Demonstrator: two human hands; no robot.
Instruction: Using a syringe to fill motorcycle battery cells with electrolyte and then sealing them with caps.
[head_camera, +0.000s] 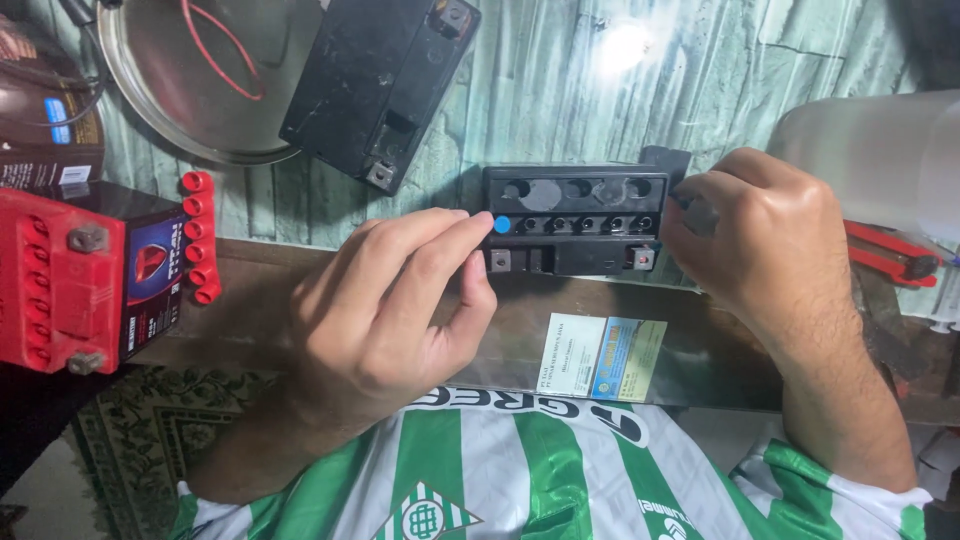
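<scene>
At far left a red battery (60, 280) stands on the bench with a strip of red caps (200, 238) just beside it; neither is being handled. Above, a round metal tray (170, 110) holds a red wire, and a second black battery (375, 85) lies tilted partly over the tray's edge, untouched. The left hand (385, 320) rests at the left end of the small black battery (575, 220) at centre, thumb and forefinger pressed together with the fingertip on or just beside a blue cap (502, 225); whether the cap is pinched or only pressed cannot be told. The top of this battery shows a row of open round holes, so by judgement only the leftmost position carries a cap and the rest remain uncapped. The right hand (770, 245) is closed around the battery's right end, steadying it; a dark piece shows by the fingers, and I cannot tell what it is. Printed cards (600, 357) lie on the bench below. At far right sit a cloudy plastic container (870, 150) and a red-handled tool (890, 255).
</scene>
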